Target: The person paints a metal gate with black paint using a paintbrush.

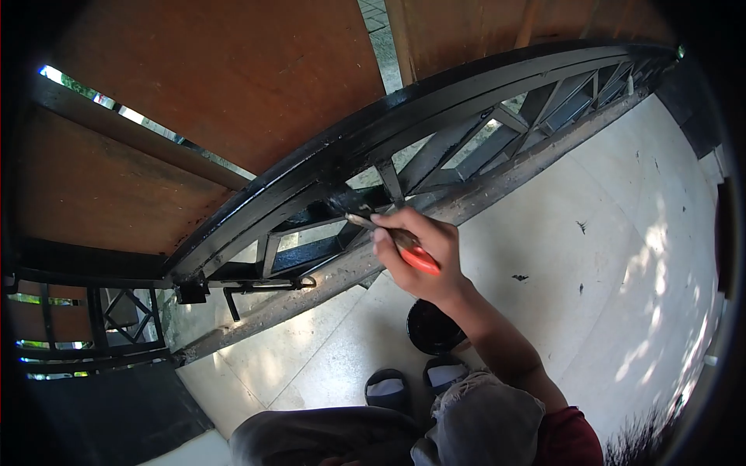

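My right hand [420, 252] is closed around a paintbrush [417, 255] with an orange handle end. The brush's bristle end points up and left, against the black metal gate frame [334, 198]. The frame's lower part has diamond-shaped latticework, and some of its black surface looks glossy. A dark round bowl [432, 326] sits on the floor below my right wrist, partly hidden by my forearm; its contents look black. My left hand does not show.
Brown panels [225, 78] fill the gate above the lattice. A worn rail [497, 182] runs along its bottom, with a black bolt latch [268, 287] near the left end. Pale floor tiles [575, 233] carry dark flecks. My sandalled feet [387, 388] are near the bowl.
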